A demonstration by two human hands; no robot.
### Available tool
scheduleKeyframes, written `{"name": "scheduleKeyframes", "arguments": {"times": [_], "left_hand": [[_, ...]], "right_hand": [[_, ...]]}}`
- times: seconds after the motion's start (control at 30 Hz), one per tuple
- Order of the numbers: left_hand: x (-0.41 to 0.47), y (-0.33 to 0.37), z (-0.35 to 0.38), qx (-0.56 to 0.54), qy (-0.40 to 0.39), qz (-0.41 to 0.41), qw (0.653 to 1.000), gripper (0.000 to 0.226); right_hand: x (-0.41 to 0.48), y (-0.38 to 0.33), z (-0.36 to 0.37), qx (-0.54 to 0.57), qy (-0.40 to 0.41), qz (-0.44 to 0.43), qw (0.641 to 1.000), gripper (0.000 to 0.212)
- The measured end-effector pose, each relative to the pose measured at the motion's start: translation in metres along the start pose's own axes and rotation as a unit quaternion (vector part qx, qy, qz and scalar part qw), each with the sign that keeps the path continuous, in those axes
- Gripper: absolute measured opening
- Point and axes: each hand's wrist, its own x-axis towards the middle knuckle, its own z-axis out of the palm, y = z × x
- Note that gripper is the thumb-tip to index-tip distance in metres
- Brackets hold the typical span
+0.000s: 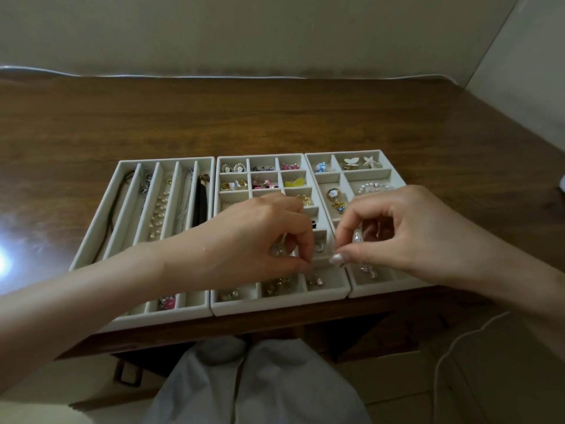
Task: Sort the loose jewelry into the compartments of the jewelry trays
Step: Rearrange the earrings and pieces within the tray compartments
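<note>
Lap: pale cloth [275,381] below table [275,117].
Left hand [260,237]: fingertips [302,267] pinched over middle tray [275,305]; hold unclear.
Right hand [412,234]: pinched likewise; hold unclear.

Setting: domestic room, seemingly a bedroom. Evidence: wooden desk [275,117] stands against a plain cream wall [244,32]; personal jewelry trays [275,305] sit on it; a white cable [437,367] trails over the pale floor [504,393].

Dark wood table [275,117] against a pale wall [244,32].
Glare [6,258] on the table's left; pale floor [397,381] and white cable [452,344] lower right.
</note>
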Motion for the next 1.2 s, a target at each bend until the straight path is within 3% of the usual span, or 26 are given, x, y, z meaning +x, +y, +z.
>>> {"name": "scheduleKeyframes", "arguments": {"times": [0.2,0.43,0.7,0.9,1.2], "left_hand": [[0.006,0.013,0.008,0.085,-0.007,-0.02,0.996,0.022],[0.015,0.03,0.016,0.153,-0.038,-0.077,0.984,0.015],[0.024,0.026,0.004,0.125,-0.123,-0.001,0.985,0.007],[0.026,0.022,0.009,0.188,-0.046,0.086,0.977,0.01],[0.018,0.01,-0.012,0.095,-0.028,0.064,0.993,0.008]], "right_hand": [[-0.002,0.005,0.0,0.005,0.015,-0.001,1.0,0.014],[-0.007,0.008,-0.003,0.019,0.038,0.0,0.999,0.014],[-0.012,0.012,-0.005,0.034,0.047,0.0,0.998,0.011],[-0.011,0.013,-0.003,0.052,0.057,0.0,0.997,0.016],[-0.011,0.014,-0.003,0.059,0.073,0.003,0.996,0.014]]}}
